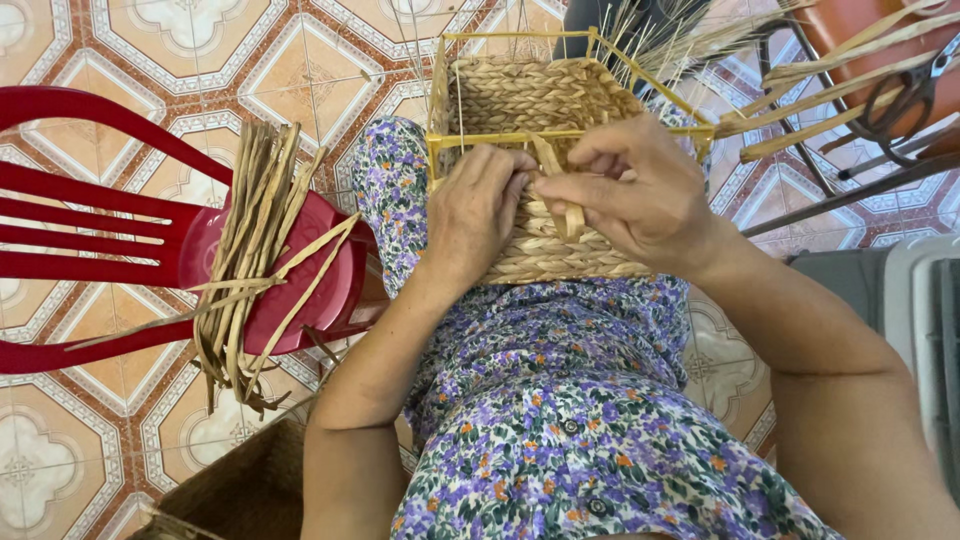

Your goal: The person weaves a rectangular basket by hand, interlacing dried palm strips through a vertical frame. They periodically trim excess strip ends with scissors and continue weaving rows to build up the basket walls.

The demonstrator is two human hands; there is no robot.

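Patterned floor tiles [150,40] in orange, cream and green all around. On the lap, over a flowered purple dress [560,400], a half-woven basket [540,95] of pale braided fibre on a yellow wire frame [570,135], tilted away from the body. Left hand [475,205] curled, fingers pressed together against the near woven wall, just below the frame's top wire. Right hand [640,195] beside it, touching it at the fingertips, thumb and forefinger pinching a flat fibre strand [560,185] that loops over the weave. To the left, a red plastic chair [120,240] carrying a tied bundle of dried strands [250,260]. Upper right, more loose strands [850,70] and dark scissors [905,95] on a metal-legged seat. Lower left, part of a brown woven piece [240,490].
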